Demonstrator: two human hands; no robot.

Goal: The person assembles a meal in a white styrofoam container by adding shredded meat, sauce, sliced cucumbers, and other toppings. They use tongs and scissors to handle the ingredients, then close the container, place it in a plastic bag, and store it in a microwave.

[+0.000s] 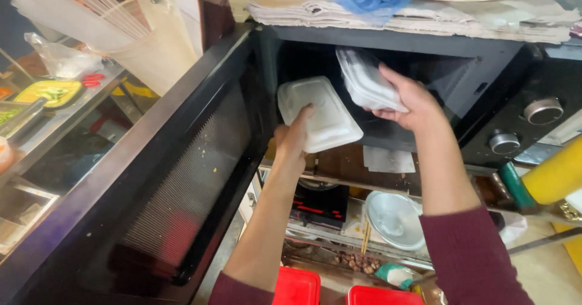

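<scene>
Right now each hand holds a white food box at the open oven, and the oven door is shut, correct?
Not quite. The head view shows the oven door swung wide open, not shut. The rest holds: the left hand and right hand each hold a white food box at the oven.

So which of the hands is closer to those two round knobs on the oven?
Right. The right hand holds a white container just left of the knobs; the left hand is farther left.
</scene>
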